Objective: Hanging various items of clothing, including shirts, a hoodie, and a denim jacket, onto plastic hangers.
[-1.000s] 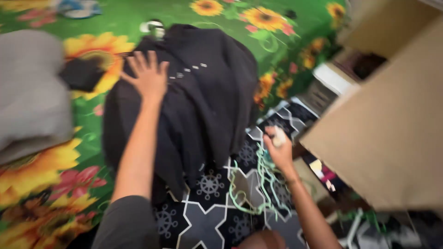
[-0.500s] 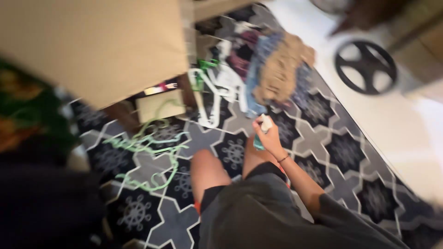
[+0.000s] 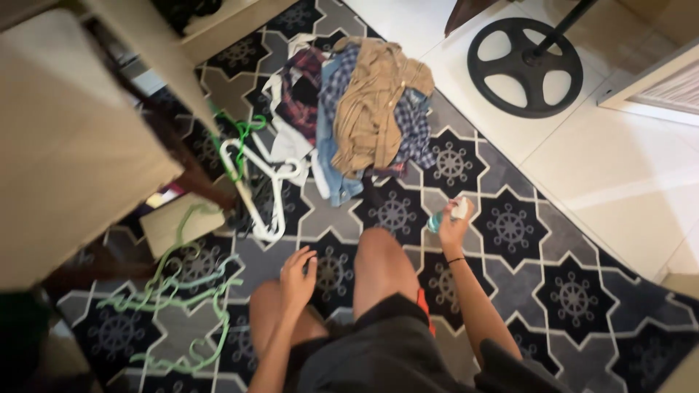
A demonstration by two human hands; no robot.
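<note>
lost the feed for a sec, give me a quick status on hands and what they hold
Right hand gripping small spray bottle. Left hand open, above left knee. Clothes pile ahead; green hangers on patterned rug.

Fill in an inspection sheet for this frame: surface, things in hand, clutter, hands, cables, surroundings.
Surface: patterned dark rug over pale floor tiles.
Things in hand: small spray bottle, teal with a white top, held in the right hand.
Clutter: pile of clothes ahead of the knees; white hangers and green hangers strewn on the rug.
Hands: left hand open, resting on the left knee; right hand closed around the bottle.
Cables: nothing seen.
Surroundings: tan cabinet at left, round black stand base on the tiles.
</note>
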